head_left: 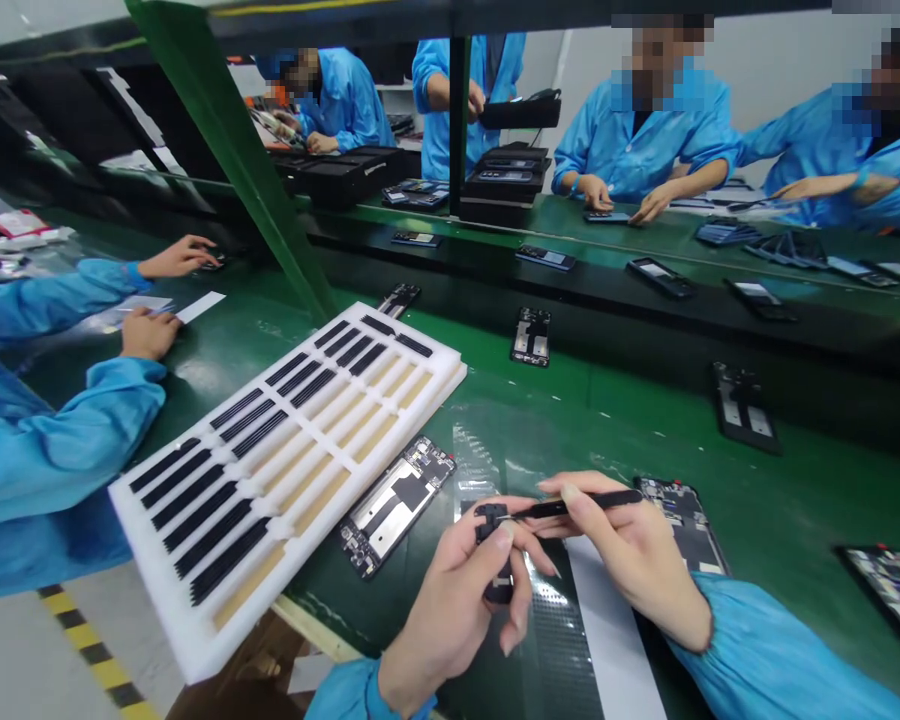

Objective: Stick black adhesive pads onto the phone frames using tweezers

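My left hand (457,610) pinches a small black phone component (495,525) between thumb and fingers. My right hand (619,530) holds black tweezers (577,506), whose tips reach that component. Just beyond my right hand, a partly assembled phone frame (682,520) lies on the green conveyor belt (592,420), partly hidden by my fingers. Another phone frame (397,505), with its circuit board showing, lies to the left of my hands. Beneath my hands are a dark perforated sheet (559,640) and a white strip (615,640).
A white foam tray (195,640) holding rows of black strips (225,560) stands to my left. A co-worker's hands (150,335) work at the far left. Several phone frames lie along the belt, and more blue-gowned people work behind a green post (225,130).
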{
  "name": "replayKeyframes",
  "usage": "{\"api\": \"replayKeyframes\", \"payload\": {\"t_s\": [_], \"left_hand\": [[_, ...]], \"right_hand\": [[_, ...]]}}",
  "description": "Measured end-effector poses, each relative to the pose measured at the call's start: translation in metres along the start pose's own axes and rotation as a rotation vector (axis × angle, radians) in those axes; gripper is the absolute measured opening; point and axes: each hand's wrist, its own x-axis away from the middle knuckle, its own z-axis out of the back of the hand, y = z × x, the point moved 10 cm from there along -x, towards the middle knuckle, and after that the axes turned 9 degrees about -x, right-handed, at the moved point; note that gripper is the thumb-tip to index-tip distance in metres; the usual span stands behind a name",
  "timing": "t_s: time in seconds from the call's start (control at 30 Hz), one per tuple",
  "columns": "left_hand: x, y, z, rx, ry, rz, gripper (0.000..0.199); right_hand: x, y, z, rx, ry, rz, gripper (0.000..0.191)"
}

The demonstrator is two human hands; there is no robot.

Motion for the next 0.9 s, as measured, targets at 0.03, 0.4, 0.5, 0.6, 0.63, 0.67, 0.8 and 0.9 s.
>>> {"api": "replayKeyframes", "payload": {"t_s": [0.03,0.4,0.5,0.6,0.63,0.67,0.8,0.9], "left_hand": [[0.0,-0.001,0.001,0.007,0.007,0.003,0.033],[-0.001,0.004,0.026,0.034,0.192,-0.061,0.031],[-0.002,0.012,0.041,-0.128,0.34,-0.084,0.034],[-0.007,0.017,0.04,-0.388,0.356,-0.091,0.037],[-0.01,0.018,0.036,-0.508,0.337,-0.089,0.036],[-0.012,0.019,0.031,-0.651,0.306,-0.085,0.034],[-0.024,0.016,-0.008,-1.332,0.042,-0.155,0.027],[-0.028,-0.003,-0.039,-1.856,-0.197,-0.326,0.051]], "right_hand": [[0.001,-0.001,0.0,0.017,0.0,0.02,0.036],[-0.011,-0.039,0.054,-0.024,0.171,0.178,0.031],[-0.025,-0.039,0.103,-0.112,0.31,0.143,0.038],[-0.032,-0.011,0.121,-0.08,0.276,0.014,0.045],[-0.03,0.001,0.12,-0.063,0.235,-0.028,0.047],[-0.027,0.012,0.117,-0.042,0.188,-0.06,0.048],[-0.009,0.036,0.107,0.061,0.042,-0.06,0.049],[0.002,0.035,0.109,0.129,-0.014,0.035,0.044]]}}
